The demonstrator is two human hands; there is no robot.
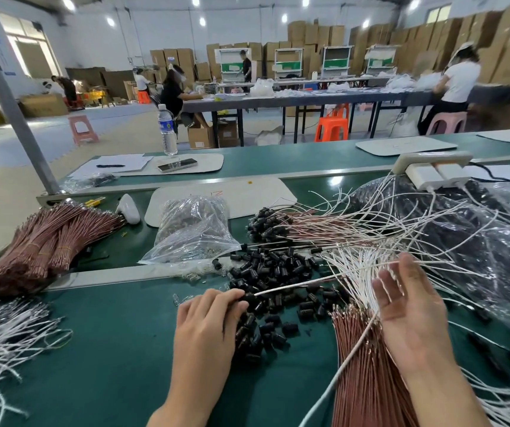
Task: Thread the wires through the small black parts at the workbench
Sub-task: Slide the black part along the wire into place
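Left hand (207, 322) pinches the end of a white wire (309, 283); right hand (410, 306) released, fingers spread.
Glossy cylindrical black parts (272, 272) heaped on matte green surface (109, 349), touching the left fingertips. Copper-brown wire bundle (361, 380) under right hand; crinkled clear bag (192, 232) behind heap. Bottle (166, 131) label unreadable.

- On the table (118, 349), centre: parts (278, 272) in a heap.
- Behind the heap, to the left: a small bag (192, 232).
- Far left: a bundle (44, 241); before it, at the near edge, loose wires (7, 340).
- Right of the heap: a big bag (493, 257), with fanned wires (401, 223) over it.
- Left hand (207, 322) on the heap's near side, pinching a wire (324, 280); right hand (410, 309) to its right, over a second bundle (367, 365).
- Back left: a bottle (166, 131), a phone (177, 165) just before it.
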